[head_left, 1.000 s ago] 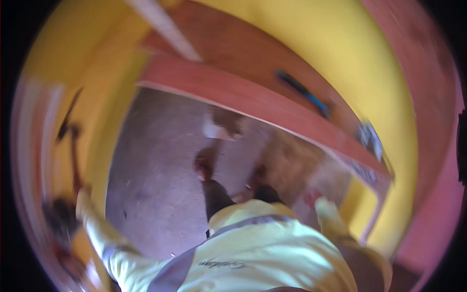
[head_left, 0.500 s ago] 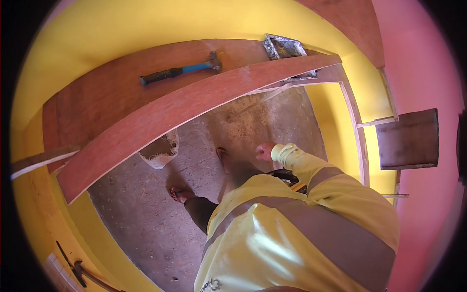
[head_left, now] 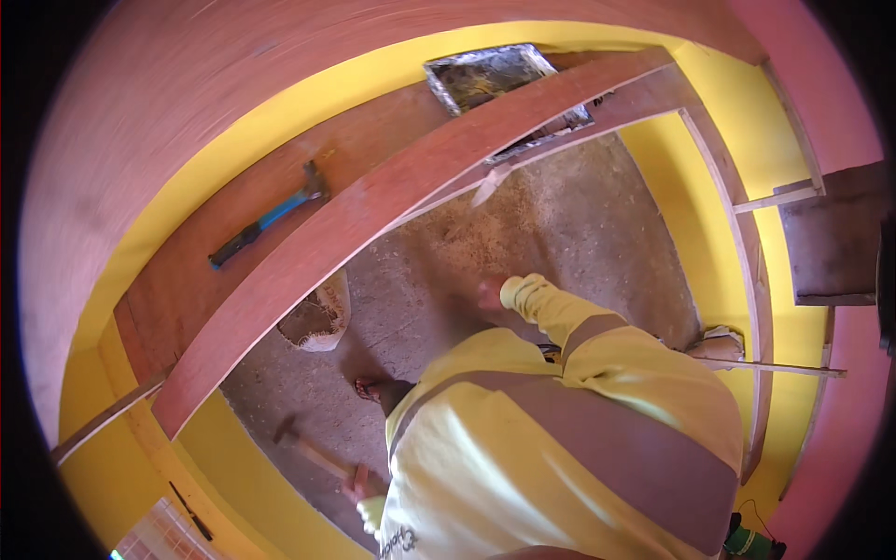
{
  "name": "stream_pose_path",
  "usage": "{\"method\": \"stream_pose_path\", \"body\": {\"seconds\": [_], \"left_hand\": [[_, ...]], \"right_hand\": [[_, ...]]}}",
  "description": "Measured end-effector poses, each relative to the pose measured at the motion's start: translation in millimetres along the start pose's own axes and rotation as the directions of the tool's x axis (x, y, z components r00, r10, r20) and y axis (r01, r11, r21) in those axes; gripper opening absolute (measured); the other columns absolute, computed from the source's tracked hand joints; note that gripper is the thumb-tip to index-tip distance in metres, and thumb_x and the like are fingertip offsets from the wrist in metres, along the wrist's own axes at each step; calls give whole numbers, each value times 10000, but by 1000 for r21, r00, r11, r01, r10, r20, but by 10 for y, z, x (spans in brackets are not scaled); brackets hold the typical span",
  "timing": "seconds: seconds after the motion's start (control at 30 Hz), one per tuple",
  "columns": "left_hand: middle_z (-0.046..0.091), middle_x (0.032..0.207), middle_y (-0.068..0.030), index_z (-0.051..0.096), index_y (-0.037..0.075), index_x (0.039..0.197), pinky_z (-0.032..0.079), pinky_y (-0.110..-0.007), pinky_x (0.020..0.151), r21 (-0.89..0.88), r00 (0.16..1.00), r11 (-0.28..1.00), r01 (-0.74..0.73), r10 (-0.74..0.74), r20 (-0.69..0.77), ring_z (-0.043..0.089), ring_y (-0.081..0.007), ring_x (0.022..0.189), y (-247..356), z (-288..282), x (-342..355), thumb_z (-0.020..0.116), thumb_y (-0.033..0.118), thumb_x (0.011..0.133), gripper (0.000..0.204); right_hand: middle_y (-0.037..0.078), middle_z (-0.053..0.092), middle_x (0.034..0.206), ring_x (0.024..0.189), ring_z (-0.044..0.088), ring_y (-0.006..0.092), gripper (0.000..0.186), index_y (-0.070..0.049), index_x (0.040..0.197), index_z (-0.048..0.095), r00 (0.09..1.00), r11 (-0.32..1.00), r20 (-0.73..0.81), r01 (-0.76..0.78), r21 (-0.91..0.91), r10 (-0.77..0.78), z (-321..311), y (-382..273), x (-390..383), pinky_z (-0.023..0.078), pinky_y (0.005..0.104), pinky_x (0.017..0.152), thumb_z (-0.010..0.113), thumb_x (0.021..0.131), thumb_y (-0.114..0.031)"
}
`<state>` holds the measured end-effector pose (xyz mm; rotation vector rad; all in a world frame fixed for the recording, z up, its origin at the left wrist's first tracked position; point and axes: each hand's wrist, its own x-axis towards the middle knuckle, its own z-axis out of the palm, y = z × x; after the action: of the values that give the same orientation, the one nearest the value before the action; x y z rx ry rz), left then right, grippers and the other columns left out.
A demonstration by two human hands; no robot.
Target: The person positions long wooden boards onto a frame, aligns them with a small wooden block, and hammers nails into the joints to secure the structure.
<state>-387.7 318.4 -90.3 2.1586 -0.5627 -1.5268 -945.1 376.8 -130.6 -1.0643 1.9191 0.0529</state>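
Note:
My left hand [head_left: 362, 485] is closed around the wooden handle of a hammer [head_left: 322, 457], low over the floor at the lower left. The hammer's dark head points away from me, up and to the left. My right hand [head_left: 490, 292] hangs in front of my body, near no object; its fingers are blurred, so their state is unclear. Beyond the curved reddish board [head_left: 345, 219], a second hammer [head_left: 266, 224] with a blue and black handle lies on the brown shelf surface [head_left: 373, 131]. Neither hand touches that second hammer.
A paint-stained metal tray [head_left: 490, 79] stands at the shelf's far end, partly behind the board. An open sack [head_left: 322, 317] sits on the concrete floor [head_left: 448, 233]. To the right is a wooden frame [head_left: 737, 215]; a dark bar [head_left: 191, 511] lies on the lower-left ledge.
The wooden-handled hammer, earlier on the lower-left ledge, is now in my left hand, which has come into view. My view has shifted and turned; my right hand remains in front of me.

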Motion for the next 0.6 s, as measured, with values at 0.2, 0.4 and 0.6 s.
{"method": "stream_pose_path", "body": {"seconds": [0.2, 0.4, 0.6], "left_hand": [[606, 722, -216, 558, 67, 833, 452, -488, 578, 644, 660, 229, -730, 481, 577, 594, -420, 696, 558, 1519, -521, 693, 231, 666, 270], [625, 711, -176, 597, 101, 892, 491, -452, 618, 430, 465, 178, -885, 316, 827, 613, -384, 686, 1061, 3286, -1075, 679, 339, 700, 316], [624, 785, -207, 614, 69, 898, 487, -444, 660, 351, 376, 145, -925, 479, 793, 604, -391, 740, 812, 4709, -1264, 651, 291, 703, 298]], "right_hand": [[145, 659, 886, 826, 625, 311, 337, -78, 904, 676, 983, 988, -139, -107, 114, 122, -761, 759, -181, 492, 367, 766, 612, 706, -344], [181, 657, 882, 851, 637, 249, 401, -43, 942, 656, 975, 822, -221, 116, 558, 12, -1037, 1048, -421, 482, 351, 784, 696, 652, -317], [136, 633, 1054, 946, 612, 223, 547, -5, 1153, 555, 951, 838, -225, 294, 459, -210, -1463, 1059, -939, 471, 333, 833, 698, 694, -266]]}}
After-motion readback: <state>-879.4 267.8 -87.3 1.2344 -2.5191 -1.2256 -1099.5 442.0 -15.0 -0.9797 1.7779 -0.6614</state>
